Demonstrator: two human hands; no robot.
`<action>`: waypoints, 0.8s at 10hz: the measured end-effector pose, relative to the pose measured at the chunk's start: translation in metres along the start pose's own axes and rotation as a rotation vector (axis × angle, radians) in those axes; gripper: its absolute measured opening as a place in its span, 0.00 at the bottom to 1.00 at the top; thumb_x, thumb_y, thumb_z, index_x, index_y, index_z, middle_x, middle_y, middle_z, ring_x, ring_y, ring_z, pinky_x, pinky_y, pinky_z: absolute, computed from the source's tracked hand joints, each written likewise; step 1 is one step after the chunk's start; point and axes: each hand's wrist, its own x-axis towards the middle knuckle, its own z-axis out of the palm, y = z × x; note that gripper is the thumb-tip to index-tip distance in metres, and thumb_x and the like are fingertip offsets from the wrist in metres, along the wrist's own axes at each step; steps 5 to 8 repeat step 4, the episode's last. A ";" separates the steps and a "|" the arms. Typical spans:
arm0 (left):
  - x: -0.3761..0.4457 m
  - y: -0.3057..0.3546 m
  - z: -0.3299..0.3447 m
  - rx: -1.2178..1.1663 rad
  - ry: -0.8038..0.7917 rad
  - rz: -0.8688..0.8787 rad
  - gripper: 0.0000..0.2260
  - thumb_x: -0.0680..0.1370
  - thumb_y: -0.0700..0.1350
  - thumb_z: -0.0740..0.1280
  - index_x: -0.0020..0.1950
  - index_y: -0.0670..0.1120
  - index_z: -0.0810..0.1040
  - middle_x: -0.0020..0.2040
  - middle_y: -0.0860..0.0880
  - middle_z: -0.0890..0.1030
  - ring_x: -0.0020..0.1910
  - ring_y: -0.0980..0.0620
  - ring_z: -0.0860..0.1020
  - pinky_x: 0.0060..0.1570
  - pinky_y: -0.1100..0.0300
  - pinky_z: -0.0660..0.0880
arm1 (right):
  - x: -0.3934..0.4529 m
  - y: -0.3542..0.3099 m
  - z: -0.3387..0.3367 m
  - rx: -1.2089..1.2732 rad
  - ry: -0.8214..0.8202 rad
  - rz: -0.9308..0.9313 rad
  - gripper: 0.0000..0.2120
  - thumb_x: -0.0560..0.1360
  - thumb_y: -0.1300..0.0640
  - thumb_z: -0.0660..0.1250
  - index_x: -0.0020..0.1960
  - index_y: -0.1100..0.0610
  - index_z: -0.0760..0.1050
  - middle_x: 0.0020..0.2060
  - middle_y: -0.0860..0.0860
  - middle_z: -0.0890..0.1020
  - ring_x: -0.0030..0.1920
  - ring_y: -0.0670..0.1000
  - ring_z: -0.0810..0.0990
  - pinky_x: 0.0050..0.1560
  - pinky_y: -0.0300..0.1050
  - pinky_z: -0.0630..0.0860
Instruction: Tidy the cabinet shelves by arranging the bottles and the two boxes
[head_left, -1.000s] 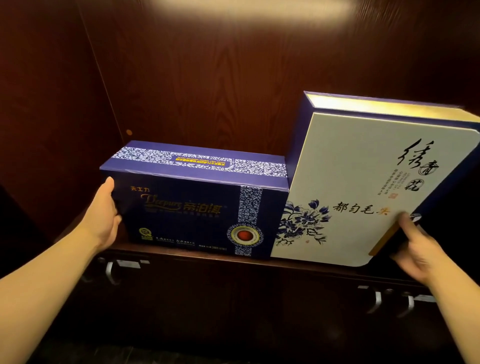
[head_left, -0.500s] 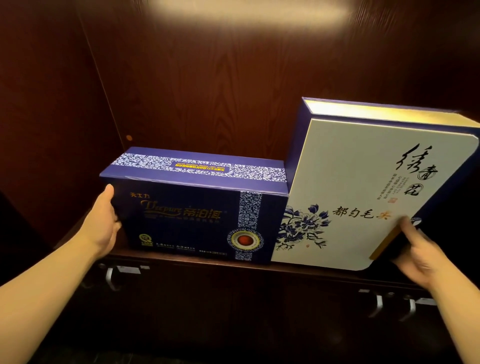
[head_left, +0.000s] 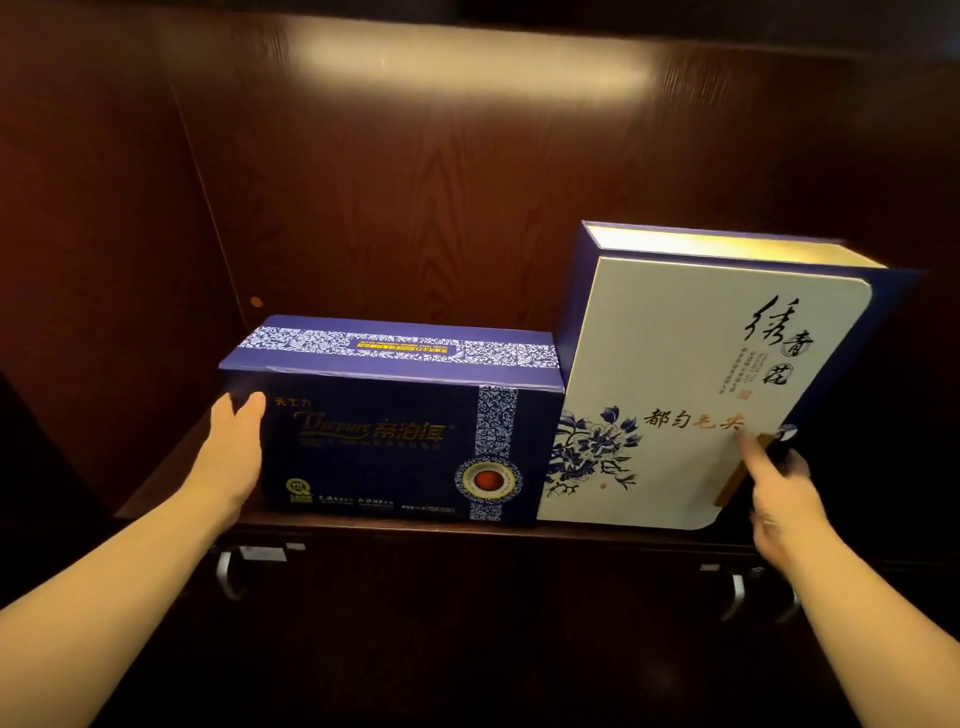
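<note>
A dark blue box (head_left: 374, 441) with gold lettering stands on the wooden shelf (head_left: 171, 483) at the left. Touching its right side stands a taller white box (head_left: 665, 374) with a blue flower and black calligraphy, leaning slightly. My left hand (head_left: 234, 457) lies flat against the blue box's left end, thumb on its front corner. My right hand (head_left: 779, 493) grips the white box's lower right edge, thumb on the front face and fingers behind. No bottles are in view.
Dark wood panels form the cabinet's back (head_left: 467, 182) and left wall (head_left: 104, 260). Below the shelf are closed doors with metal handles (head_left: 228, 571) at left and metal handles (head_left: 737, 592) at right.
Both boxes sit lower in the picture as the view tilted up. The two boxes and both hands keep their places relative to each other.
</note>
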 end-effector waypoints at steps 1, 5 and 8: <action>-0.005 0.008 0.001 0.092 0.016 0.036 0.41 0.70 0.70 0.58 0.81 0.57 0.54 0.76 0.44 0.69 0.72 0.41 0.69 0.63 0.45 0.66 | -0.014 0.003 0.002 -0.056 0.008 -0.067 0.26 0.75 0.44 0.72 0.71 0.45 0.72 0.64 0.46 0.80 0.64 0.49 0.77 0.66 0.51 0.71; -0.032 0.025 0.003 0.210 -0.023 0.104 0.35 0.82 0.61 0.57 0.83 0.50 0.44 0.82 0.43 0.57 0.79 0.40 0.59 0.73 0.42 0.58 | -0.076 -0.004 0.042 -0.235 -0.063 -0.048 0.42 0.74 0.39 0.70 0.81 0.50 0.55 0.79 0.51 0.62 0.77 0.54 0.61 0.71 0.51 0.60; -0.032 0.025 0.003 0.210 -0.023 0.104 0.35 0.82 0.61 0.57 0.83 0.50 0.44 0.82 0.43 0.57 0.79 0.40 0.59 0.73 0.42 0.58 | -0.076 -0.004 0.042 -0.235 -0.063 -0.048 0.42 0.74 0.39 0.70 0.81 0.50 0.55 0.79 0.51 0.62 0.77 0.54 0.61 0.71 0.51 0.60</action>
